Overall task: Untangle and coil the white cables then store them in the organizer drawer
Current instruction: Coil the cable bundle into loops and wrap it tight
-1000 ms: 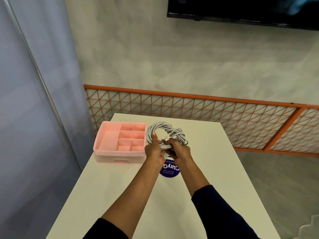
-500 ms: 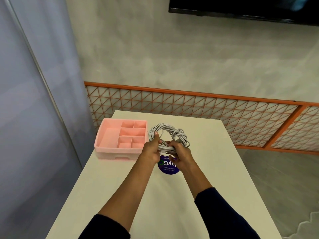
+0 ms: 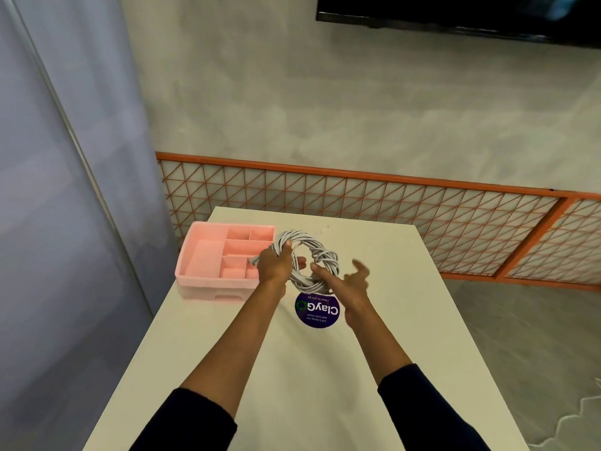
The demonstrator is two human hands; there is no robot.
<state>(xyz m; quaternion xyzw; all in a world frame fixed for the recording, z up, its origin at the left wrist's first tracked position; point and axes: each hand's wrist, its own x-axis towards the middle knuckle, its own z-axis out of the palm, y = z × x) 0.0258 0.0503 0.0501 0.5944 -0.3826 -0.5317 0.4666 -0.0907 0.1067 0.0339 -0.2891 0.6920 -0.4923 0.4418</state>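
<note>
While both forearms reach out over the white table (image 3: 292,385), we note dark sleeves (image 3: 192,421) at the near edge of the view, ending below the elbows.

Further out, a round purple sticker (image 3: 317,309) lies flat on the tabletop. Its print reads "ClayGo", upside down from our side.

Right hand (image 3: 353,284): just past the sticker, fingers spread and mostly straight, holding nothing. It is motion-blurred. The forefinger points toward the lower right arc of the coil; we cannot tell whether it touches.

Left hand (image 3: 274,263): gripping the coil of white cables (image 3: 325,255) on its left arc, fingers curled through the loop with their tips showing inside the ring, thumb on top.

Coil: wound into a ring of many turns, with extra wraps around its right side. It is held up by the left hand alone, tilted toward us, above the table between the sticker and the far edge. A short cable end (image 3: 253,260) sticks out to the left of the left hand, in front of the drawer's near right compartments.

Pink organizer drawer (image 3: 195,281): on the table's left side, just beside the coil. It has one large compartment on the left and several small ones on the right. We see no cable lying in it.

Beyond the table: an orange lattice fence (image 3: 357,196), a pale wall (image 3: 325,92), a dark screen (image 3: 455,14) at top right, and a grey-blue panel (image 3: 65,157) on the left.
</note>
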